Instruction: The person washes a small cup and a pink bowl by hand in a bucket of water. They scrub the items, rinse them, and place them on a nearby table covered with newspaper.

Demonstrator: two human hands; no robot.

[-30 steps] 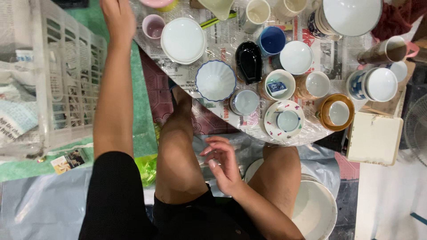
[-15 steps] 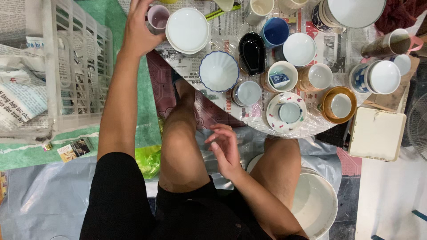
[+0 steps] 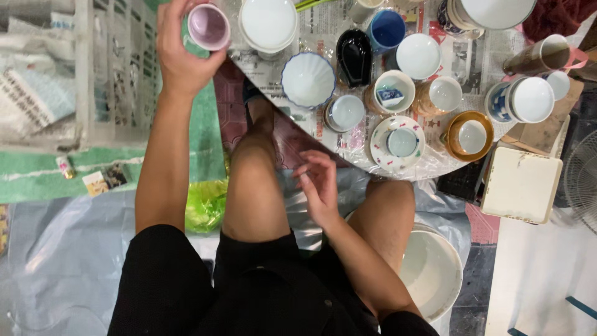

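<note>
While the left hand grips a small pale lilac ceramic cup by its wall, held at the near-left edge of the newspaper-covered round surface, the right hand hangs empty between the knees, fingers loosely spread. The cup sits just beside a stack of white ceramic plates, and a careless swing could clip that rim. A one-handed hold on glazed ware is judged liable to slip. The surface is crowded: a white fluted bowl stands at the very edge and could be knocked off. The white slatted plastic crate lies near the left elbow.
</note>
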